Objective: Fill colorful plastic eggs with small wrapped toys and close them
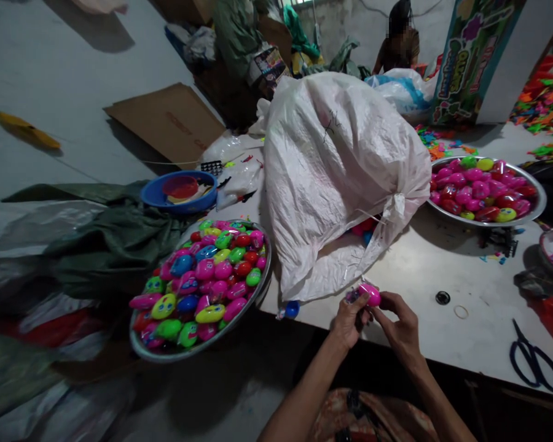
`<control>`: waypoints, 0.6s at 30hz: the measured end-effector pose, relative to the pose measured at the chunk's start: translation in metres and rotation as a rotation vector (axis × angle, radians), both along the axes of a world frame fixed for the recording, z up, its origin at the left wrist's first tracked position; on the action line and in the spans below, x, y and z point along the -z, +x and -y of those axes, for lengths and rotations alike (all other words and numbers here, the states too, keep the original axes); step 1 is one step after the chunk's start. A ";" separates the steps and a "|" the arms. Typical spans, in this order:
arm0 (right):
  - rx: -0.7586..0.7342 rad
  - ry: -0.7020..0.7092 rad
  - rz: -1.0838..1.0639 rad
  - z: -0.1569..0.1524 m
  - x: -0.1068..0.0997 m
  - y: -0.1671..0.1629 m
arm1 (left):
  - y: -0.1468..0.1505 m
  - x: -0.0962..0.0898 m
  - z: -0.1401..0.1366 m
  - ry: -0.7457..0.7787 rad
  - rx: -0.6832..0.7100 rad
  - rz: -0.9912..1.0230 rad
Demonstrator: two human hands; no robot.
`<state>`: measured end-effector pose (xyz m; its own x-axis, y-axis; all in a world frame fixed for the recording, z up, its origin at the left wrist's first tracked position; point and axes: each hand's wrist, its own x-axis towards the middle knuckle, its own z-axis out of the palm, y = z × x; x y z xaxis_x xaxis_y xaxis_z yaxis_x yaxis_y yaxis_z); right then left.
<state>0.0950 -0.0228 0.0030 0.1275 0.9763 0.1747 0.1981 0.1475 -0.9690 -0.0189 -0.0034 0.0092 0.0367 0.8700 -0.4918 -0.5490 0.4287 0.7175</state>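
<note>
Above the table's front edge, my left hand [350, 322] is closed around a pink plastic egg [370, 294] in clear wrapping. The fingertips of my right hand [400, 325] pinch the same egg from its right side. Just beyond my hands stands a large white woven sack [336, 172], its mouth partly open with coloured pieces showing inside. On the table edge left of my hands lies a blue egg [292, 309]. Farther left, a metal basin [198, 350] is heaped with wrapped eggs in pink, green, yellow, red and blue.
Another basin [537, 202] of mostly pink eggs stands at the right. Scissors [532, 359], a black ring [442, 298] and a rubber band [461, 312] lie on the table [424, 264]. A blue bowl [179, 199] sits back left. Behind the sack is a person [399, 46].
</note>
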 end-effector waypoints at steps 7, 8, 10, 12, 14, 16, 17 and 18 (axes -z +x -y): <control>-0.010 0.094 0.337 0.001 -0.003 0.016 | 0.006 -0.005 0.002 -0.100 0.159 -0.015; -0.034 0.072 0.356 0.000 -0.005 0.017 | 0.006 -0.005 0.002 -0.095 0.206 -0.007; -0.078 0.040 0.363 0.000 -0.011 0.020 | 0.005 -0.004 0.003 -0.090 0.281 0.010; -0.054 0.016 0.329 0.007 -0.019 0.030 | 0.004 -0.003 0.004 -0.104 0.326 0.036; 0.032 -0.058 0.325 0.024 -0.025 0.055 | 0.000 -0.001 0.003 -0.124 0.326 0.076; 0.099 -0.222 0.443 0.051 -0.027 0.100 | -0.009 0.002 -0.002 -0.147 0.269 0.136; 0.141 -0.308 0.552 0.066 -0.026 0.127 | -0.015 0.003 -0.005 -0.156 0.218 0.171; 0.169 -0.372 0.660 0.080 -0.024 0.153 | -0.022 0.004 -0.009 -0.160 0.154 0.198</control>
